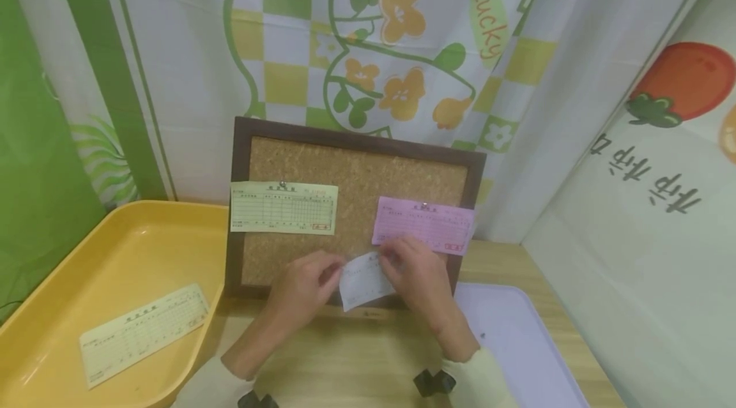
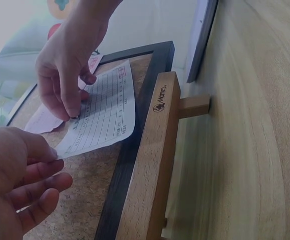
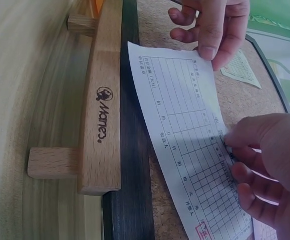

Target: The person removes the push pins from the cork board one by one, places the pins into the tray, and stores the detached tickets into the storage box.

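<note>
A white receipt slip (image 1: pixel 358 285) with a printed grid lies over the lower part of the framed cork board (image 1: pixel 356 172). My left hand (image 1: pixel 303 279) pinches its upper left corner between thumb and forefinger. At the middle of its top edge, my right hand (image 1: pixel 418 275) has thumb and forefinger together on the paper, with a small dark thing at the fingertips in the left wrist view. A pale green slip (image 1: pixel 283 211) hangs from a pin at the board's left. Pinned on the right is a pink slip (image 1: pixel 422 219), partly behind my right hand.
The board leans on a wooden easel ledge (image 2: pixel 152 145). To the left, a yellow tray (image 1: pixel 115 239) holds a pale yellow slip (image 1: pixel 144 331). A lilac tray (image 1: pixel 517 338) with a small dark speck stands at the right. Patterned curtain (image 1: pixel 287 25) hangs behind.
</note>
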A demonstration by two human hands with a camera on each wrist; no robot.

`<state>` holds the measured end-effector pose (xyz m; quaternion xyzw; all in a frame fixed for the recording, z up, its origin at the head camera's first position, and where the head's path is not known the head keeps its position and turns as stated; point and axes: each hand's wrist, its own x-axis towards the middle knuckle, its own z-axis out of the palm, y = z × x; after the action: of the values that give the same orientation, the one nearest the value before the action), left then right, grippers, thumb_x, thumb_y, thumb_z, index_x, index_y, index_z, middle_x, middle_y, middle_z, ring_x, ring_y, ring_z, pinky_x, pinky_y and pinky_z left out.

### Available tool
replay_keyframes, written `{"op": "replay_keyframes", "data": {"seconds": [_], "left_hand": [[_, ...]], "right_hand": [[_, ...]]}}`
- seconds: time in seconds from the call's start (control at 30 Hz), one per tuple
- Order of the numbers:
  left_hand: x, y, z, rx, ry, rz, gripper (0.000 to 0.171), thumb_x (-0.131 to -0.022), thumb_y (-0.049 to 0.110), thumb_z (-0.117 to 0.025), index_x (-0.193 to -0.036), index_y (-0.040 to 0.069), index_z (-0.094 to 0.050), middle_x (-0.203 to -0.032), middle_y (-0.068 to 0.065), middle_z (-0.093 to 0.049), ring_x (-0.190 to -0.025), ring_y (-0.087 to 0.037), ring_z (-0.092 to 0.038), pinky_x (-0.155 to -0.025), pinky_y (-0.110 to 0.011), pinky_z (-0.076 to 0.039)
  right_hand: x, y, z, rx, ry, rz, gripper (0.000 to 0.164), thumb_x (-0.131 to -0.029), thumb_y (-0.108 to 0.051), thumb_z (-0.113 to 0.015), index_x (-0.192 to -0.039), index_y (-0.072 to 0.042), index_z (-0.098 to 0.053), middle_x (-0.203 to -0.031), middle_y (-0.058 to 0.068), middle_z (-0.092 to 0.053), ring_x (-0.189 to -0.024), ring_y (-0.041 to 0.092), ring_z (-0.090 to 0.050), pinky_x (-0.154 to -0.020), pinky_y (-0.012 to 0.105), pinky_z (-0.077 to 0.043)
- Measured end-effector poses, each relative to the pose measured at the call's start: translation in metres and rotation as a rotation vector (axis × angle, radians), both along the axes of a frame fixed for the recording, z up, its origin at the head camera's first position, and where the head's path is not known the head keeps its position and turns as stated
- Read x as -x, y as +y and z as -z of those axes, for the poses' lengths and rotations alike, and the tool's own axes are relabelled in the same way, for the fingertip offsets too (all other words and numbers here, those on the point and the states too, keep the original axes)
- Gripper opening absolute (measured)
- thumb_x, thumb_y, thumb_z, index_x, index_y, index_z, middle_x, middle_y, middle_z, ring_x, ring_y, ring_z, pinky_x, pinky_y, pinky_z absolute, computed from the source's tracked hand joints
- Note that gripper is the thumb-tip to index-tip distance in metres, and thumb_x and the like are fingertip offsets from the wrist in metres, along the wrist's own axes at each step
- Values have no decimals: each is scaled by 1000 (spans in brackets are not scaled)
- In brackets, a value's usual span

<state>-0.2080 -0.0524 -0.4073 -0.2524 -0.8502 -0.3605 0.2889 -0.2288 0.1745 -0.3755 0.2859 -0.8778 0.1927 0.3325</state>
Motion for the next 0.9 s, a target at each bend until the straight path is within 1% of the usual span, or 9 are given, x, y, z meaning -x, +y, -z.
{"op": "replay_keyframes", "data": {"seconds": [0.17,0.33,0.47,0.6,0.77,0.9], "left_hand": [[-2,0,-1,-10,0,0,14,-86,0,-79,-98,7,-76,-88,0,-72,-71,-8,-65,-61,-18,-53],[-4,1,-1,-8,0,2,14,-85,0,-80,-97,7,-76,-86,0,-71,-69,-8,-64,-59,-18,-52],[-4,1,-2,-8,13,7,14,-85,0,-80,-97,7,-76,-84,1,-71,-67,-7,-62,-57,-17,-51],[-3,1,-3,-9,23,13,14,-85,0,-80,-97,6,-76,-85,0,-71,-66,-6,-61,-56,-17,-51],[-2,1,-2,-8,32,2,14,-85,1,-81,-96,7,-76,-84,0,-71,-65,-7,-60,-56,-18,-50],[-2,1,0,-11,25,5,13,-85,1,-80,-96,7,-77,-84,0,-71,-66,-7,-61,-57,-18,-51]], "right_hand": [[-1,0,3,-29,53,7,18,-82,-5,-84,-93,-12,-73,-92,0,-69,-75,16,-65,-61,29,-54],[0,0,4,-54,104,6,19,-81,-5,-84,-92,-12,-71,-89,0,-66,-68,14,-60,-54,26,-49],[0,0,4,-61,137,0,18,-82,-6,-84,-92,-12,-70,-90,0,-65,-68,15,-59,-52,27,-48],[1,-1,3,-67,145,0,18,-82,-6,-83,-92,-12,-70,-91,0,-66,-70,16,-59,-52,28,-48],[2,-2,4,-77,131,16,16,-83,-7,-83,-92,-12,-70,-92,1,-67,-70,17,-60,-52,28,-47],[2,-2,5,-79,116,31,16,-83,-8,-83,-93,-12,-71,-93,1,-67,-70,17,-60,-53,27,-47]]}}
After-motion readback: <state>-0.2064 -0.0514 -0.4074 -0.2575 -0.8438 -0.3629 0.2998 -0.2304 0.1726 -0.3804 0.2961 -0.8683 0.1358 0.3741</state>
